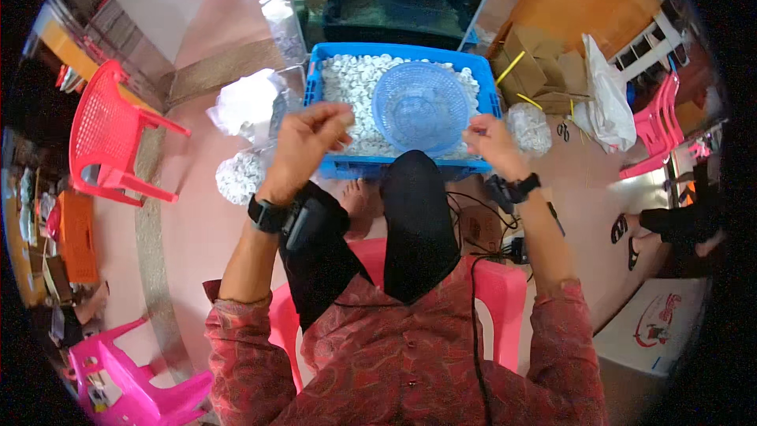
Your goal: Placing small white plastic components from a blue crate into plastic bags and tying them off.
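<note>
A blue plastic crate [317, 79] in front of my knees is filled with small white ring-like pieces [355, 83]. On the pieces rests a round blue mesh basket [422, 106]; what lies inside it is hard to make out. Over the crate's near left corner hovers my left hand [309, 138], its fingers curled in toward the thumb. My right hand [493, 142] is at the crate's right side, beside the basket's rim, with bent fingers drawn together. Anything held in either hand is too small or hidden to name.
Clear bags of white pieces lie left [240, 177] and right [528, 128] of the crate. A red chair [98, 122] stands at the left, a pink one [130, 371] below it. Cardboard boxes [544, 67] fill the far right; another person's feet [637, 244] show at right.
</note>
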{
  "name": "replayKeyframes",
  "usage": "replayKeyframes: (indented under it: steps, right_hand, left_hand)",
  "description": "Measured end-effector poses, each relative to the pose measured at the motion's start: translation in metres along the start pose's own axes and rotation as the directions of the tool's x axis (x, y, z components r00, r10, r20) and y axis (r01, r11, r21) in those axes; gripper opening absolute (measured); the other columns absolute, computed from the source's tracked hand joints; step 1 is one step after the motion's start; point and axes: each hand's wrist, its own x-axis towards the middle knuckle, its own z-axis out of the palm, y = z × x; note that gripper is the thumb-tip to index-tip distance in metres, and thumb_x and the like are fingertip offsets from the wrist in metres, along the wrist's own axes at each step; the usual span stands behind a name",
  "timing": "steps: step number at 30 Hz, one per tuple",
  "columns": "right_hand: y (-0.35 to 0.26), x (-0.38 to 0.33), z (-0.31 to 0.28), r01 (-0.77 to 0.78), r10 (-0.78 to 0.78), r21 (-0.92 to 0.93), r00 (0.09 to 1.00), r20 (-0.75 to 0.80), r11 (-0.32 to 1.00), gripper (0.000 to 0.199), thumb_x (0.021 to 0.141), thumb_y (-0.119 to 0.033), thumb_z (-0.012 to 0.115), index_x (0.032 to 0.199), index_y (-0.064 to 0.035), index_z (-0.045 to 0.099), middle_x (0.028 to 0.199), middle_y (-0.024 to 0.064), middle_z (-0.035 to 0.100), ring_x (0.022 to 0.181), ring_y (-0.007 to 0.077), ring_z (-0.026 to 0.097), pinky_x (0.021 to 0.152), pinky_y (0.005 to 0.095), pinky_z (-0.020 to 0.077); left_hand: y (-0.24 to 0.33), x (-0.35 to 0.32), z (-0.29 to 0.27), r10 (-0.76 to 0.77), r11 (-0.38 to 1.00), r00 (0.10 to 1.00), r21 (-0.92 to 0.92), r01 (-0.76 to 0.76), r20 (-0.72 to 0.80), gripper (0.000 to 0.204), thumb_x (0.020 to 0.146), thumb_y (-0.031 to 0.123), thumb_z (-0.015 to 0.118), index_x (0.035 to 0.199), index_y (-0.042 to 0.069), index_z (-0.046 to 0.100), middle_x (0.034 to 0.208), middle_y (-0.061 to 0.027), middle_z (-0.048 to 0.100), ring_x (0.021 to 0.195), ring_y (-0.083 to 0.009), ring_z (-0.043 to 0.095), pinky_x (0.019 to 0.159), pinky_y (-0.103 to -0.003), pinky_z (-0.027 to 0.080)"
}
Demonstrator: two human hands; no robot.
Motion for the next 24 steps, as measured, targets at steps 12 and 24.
replayKeyframes:
  steps: [12,24]
  right_hand:
    - [0.16,0.053,0.044,-0.319,0.28,-0.37,0.947,-0.157,0.872,0.035,0.08,-0.019,0.069,0.097,0.0102,0.062,0.083,0.0158,0.066,0.069,0.0232,0.063,0.062,0.0374,0.0485]
    - [0.179,0.07,0.064,-0.532,0.555,0.184,0.826,-0.102,0.826,0.021,0.08,-0.015,0.068,0.079,0.0052,0.062,0.067,0.0103,0.06,0.048,0.0165,0.053,0.044,0.0305,0.0423]
  left_hand:
    - [-0.103,0.091,0.006,-0.264,0.926,0.958,-0.308,0.22,-0.109,0.027,0.087,0.019,0.067,0.102,-0.003,0.065,0.083,-0.0064,0.066,0.067,-0.0123,0.064,0.059,-0.023,0.053]
    - [-0.153,0.111,0.019,-0.409,0.912,0.908,-0.038,0.407,-0.087,0.047,0.086,0.028,0.07,0.113,-0.009,0.057,0.091,-0.0076,0.06,0.073,-0.0141,0.06,0.062,-0.025,0.052]
